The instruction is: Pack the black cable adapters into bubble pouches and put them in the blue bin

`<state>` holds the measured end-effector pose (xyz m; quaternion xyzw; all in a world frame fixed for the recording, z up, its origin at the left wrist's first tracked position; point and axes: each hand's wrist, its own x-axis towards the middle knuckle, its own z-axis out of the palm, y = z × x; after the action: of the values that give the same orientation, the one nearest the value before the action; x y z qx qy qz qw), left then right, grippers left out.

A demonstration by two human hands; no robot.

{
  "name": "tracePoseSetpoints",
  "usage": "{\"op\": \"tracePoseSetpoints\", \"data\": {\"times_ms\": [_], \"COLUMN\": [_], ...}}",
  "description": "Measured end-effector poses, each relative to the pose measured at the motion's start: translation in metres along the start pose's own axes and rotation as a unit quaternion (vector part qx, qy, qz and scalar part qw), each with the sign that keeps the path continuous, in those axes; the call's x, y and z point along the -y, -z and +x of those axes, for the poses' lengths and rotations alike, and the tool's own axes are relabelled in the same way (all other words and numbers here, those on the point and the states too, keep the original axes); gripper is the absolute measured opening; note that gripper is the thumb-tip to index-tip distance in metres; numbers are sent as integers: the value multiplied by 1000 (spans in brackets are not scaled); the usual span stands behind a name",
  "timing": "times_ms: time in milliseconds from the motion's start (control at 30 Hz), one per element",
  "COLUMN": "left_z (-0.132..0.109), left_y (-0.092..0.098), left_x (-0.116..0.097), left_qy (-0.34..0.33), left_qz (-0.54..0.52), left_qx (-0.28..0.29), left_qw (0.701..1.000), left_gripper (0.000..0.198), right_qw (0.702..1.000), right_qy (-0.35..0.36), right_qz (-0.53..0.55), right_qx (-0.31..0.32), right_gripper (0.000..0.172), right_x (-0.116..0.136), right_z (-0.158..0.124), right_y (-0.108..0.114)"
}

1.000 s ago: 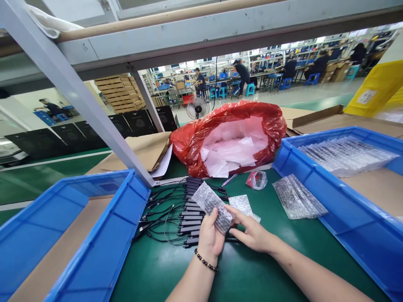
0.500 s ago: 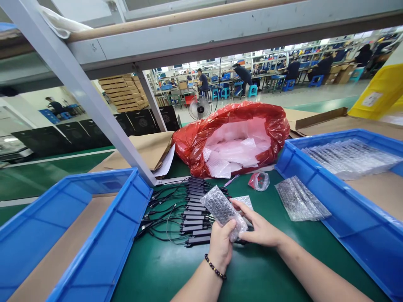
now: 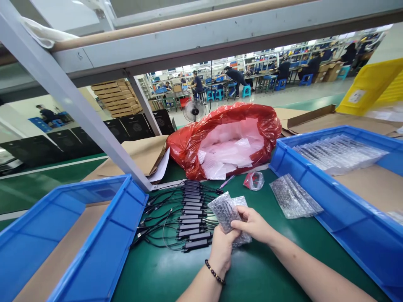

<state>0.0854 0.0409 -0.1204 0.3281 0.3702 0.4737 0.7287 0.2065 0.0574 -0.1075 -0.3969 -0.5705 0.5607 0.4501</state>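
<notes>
Both my hands hold a small bubble-wrap pouch [image 3: 226,212] above the green table. My left hand [image 3: 222,248], with a dark bead bracelet on the wrist, grips its near end from below. My right hand [image 3: 254,224] pinches the pouch from the right side, fingers closed on it. Another flat bubble pouch [image 3: 242,202] lies on the table just behind. To the left of my hands lies a row of several black adapters with cables [image 3: 190,214].
A blue bin [image 3: 103,247] lined with cardboard stands at the left, another blue bin [image 3: 317,188] with packed pouches at the right. A stack of bubble pouches [image 3: 294,201] lies beside it. A red bag [image 3: 226,140] of pouches sits behind. A grey frame post [image 3: 94,126] slants down left.
My right hand moved from the table beside the pouch onto the pouch and closed on it. The pouch was drawn nearer to me and tilted more upright.
</notes>
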Motion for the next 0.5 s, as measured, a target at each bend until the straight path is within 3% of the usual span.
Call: {"op": "tracePoseSetpoints", "data": {"times_ms": [100, 200, 267, 367, 500], "left_z": [0, 0, 0, 0, -7], "left_y": [2, 3, 4, 3, -4], "left_x": [0, -3, -5, -4, 4], "left_qy": [14, 66, 82, 81, 51], "left_qz": [13, 18, 23, 47, 97], "left_qx": [18, 45, 54, 68, 96], "left_qw": [1000, 997, 995, 993, 989], "left_gripper": [34, 41, 40, 36, 36], "right_qw": [998, 977, 932, 841, 735], "right_qy": [19, 35, 51, 59, -82], "right_qz": [-48, -176, -309, -472, -614], "right_qx": [-32, -113, -184, -257, -277], "right_gripper": [34, 52, 55, 38, 31], "right_x": [6, 23, 36, 41, 22], "right_z": [-2, -10, -19, -32, -36], "right_y": [-2, 9, 27, 61, 99]}}
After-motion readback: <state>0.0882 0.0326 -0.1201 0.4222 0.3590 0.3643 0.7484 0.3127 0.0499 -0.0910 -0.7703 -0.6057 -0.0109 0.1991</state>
